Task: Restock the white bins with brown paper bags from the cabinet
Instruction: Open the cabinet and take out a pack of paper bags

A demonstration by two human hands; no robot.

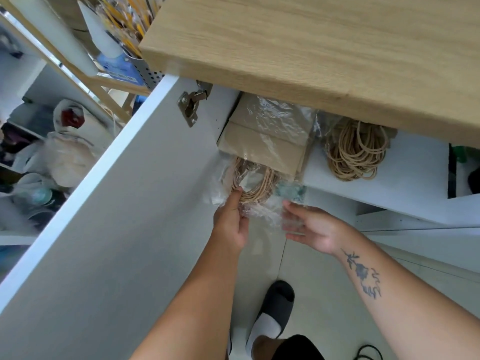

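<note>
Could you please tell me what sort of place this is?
Likely a shop or café back area: a wooden countertop over an open white cabinet stocked with plastic-wrapped brown paper bags.

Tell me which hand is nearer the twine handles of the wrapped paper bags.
Left. The left hand grips the plastic wrap at the twine handles; the right hand lies open, lower right of them.

No text is legible. The blue cardboard box [114, 64] bears a white label [122, 74], apparently printed, too blurred to read.
</note>
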